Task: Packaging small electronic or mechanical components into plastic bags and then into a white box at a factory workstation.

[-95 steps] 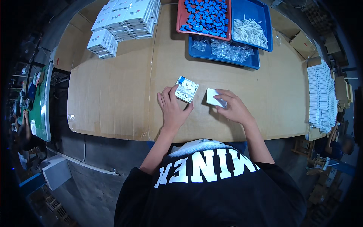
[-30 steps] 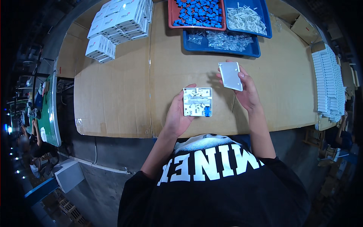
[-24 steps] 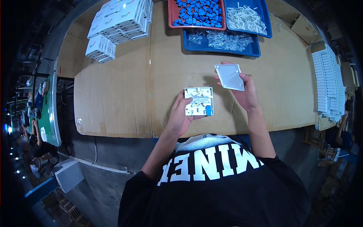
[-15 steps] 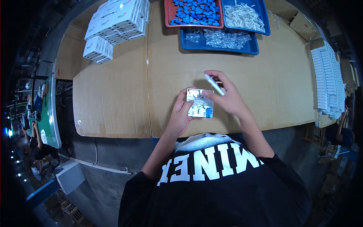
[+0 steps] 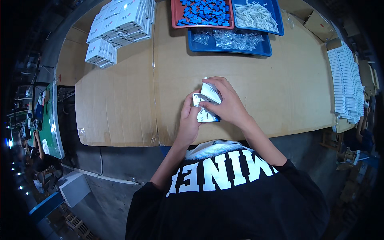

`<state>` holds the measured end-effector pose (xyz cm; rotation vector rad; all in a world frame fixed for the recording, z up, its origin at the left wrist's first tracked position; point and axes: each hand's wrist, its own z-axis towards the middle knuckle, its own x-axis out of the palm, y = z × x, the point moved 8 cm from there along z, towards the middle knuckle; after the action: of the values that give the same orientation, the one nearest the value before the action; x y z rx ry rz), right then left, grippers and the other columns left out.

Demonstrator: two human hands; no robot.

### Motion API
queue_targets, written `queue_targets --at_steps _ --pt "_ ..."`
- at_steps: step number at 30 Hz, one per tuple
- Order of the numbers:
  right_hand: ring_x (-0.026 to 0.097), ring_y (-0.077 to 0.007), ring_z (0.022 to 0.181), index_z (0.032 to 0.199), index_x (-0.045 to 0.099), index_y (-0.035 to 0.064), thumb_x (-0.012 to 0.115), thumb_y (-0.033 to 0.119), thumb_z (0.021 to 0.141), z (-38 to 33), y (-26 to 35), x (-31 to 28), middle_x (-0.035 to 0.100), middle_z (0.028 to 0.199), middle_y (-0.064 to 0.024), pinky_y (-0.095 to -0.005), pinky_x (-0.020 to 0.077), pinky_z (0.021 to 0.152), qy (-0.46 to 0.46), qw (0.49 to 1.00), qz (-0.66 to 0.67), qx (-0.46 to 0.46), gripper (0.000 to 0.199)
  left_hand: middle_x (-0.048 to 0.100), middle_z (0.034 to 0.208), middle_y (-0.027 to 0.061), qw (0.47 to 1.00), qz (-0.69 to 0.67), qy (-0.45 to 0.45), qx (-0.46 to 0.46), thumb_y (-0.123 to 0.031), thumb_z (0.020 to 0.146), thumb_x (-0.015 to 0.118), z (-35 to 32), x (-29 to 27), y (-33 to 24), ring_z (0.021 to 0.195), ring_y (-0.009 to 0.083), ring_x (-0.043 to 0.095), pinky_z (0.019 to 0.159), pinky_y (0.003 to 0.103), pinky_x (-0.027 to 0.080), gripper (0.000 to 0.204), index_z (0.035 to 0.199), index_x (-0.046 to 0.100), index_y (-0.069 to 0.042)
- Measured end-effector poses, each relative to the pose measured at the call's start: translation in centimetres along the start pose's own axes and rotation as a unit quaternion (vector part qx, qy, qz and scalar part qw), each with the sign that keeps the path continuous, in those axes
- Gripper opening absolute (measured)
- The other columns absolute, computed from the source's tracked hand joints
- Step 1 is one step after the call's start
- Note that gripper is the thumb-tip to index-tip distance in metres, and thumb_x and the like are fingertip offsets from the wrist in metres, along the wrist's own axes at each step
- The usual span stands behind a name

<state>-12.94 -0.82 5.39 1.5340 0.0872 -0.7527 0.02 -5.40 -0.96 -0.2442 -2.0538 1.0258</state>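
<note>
Over the near middle of the table, my left hand [image 5: 189, 121] is closed round the left side of a shallow white square plastic box [image 5: 205, 116]. Its inside faces up and shows small white fittings, with a bit of a blue connector [image 5: 217, 119] at the near right corner. My right hand [image 5: 231, 105] grips a white cover [image 5: 211, 92], tilted over the box's far right part. The right thumb reaches down into or onto the box. Part of the box's inside is hidden by the cover and that hand.
Trays stand at the back: a red one [image 5: 174, 18] with blue connectors, a blue one [image 5: 280, 24] with white sticks, and another blue one [image 5: 196, 47] with clear plastic bags. White boxes are stacked at back left [image 5: 120, 22] and far right [image 5: 344, 82]. Other people work at both edges.
My right hand has moved left and brought the white cover, earlier held edge-on beside the box, over its far right part. My left hand still holds the box.
</note>
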Motion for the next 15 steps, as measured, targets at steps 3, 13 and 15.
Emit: queue_targets --at_steps 3,13,15 --pt "0.061 -0.0250 0.121 0.141 0.058 0.0064 0.076 0.010 0.090 0.4 -1.1 -1.1 0.061 0.126 -0.0114 -0.0368 0.0485 0.105 0.004 0.991 0.130 0.044 0.054 0.060 0.136 0.0126 0.998 -0.037 0.006 -0.046 -0.019 0.108 0.038 0.3 -0.6 0.3 0.121 0.0205 0.065 0.097 0.038 0.059 0.048 0.154 0.038 -0.005" --pt "0.060 -0.0302 0.129 0.152 0.045 -0.0010 0.036 0.049 0.109 1.2 -1.9 -7.0 0.059 0.142 -0.0213 -0.0421 0.0458 0.110 -0.010 0.885 0.460 0.077 0.066 0.042 0.159 0.0249 0.964 -0.216 0.102 -0.115 -0.045 0.114 0.016 -0.1 2.8 -0.3 0.143 0.0445 0.047 0.118 0.058 0.039 0.058 0.166 0.023 -0.022" --pt "0.058 -0.0352 0.133 0.154 0.041 -0.0017 0.034 0.050 0.109 1.1 -1.1 -7.3 0.056 0.147 -0.0252 -0.0462 0.0453 0.113 -0.012 0.845 0.529 0.080 0.069 0.038 0.161 0.0262 0.948 -0.255 0.133 -0.134 -0.047 0.114 0.016 -0.4 3.7 -0.5 0.145 0.0465 0.043 0.119 0.061 0.036 0.058 0.166 0.023 -0.022"
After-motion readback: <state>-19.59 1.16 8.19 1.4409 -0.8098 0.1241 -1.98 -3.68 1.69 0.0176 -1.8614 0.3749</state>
